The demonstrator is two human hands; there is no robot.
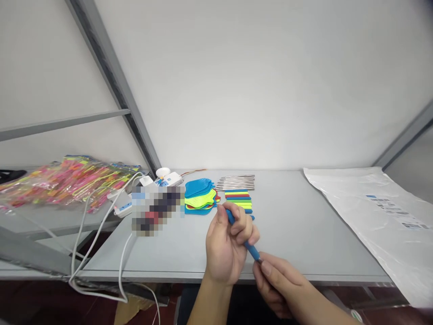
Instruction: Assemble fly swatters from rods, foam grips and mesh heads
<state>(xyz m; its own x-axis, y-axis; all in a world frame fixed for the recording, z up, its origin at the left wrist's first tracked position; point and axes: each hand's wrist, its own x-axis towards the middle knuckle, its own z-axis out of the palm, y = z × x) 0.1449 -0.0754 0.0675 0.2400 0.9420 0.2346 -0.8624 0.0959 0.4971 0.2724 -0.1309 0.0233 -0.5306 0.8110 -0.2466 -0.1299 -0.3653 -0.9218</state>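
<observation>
— Where's the blue handle [241, 234]?

— Above the near edge of the grey surface [297, 225], slanting. The left hand [227, 246] is clamped around its middle; the right hand [277, 280] pinches its lower tip.

— How will it handle?

— Light and stiff, I'd judge, perhaps slightly grippy; best held mid-length.

— Any containers?

— None open. Clear packets [67, 183] of bright pieces lie far left; mesh swatter heads [199, 198], metal rods [236, 182] and coloured handles [238, 198] lie loose behind the hands.

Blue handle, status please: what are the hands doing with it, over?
Left hand gripping blue handle. Right hand pinching its lower tip. Mesh heads, coloured handles and metal rods stacked behind on table, apart from hands.
</observation>
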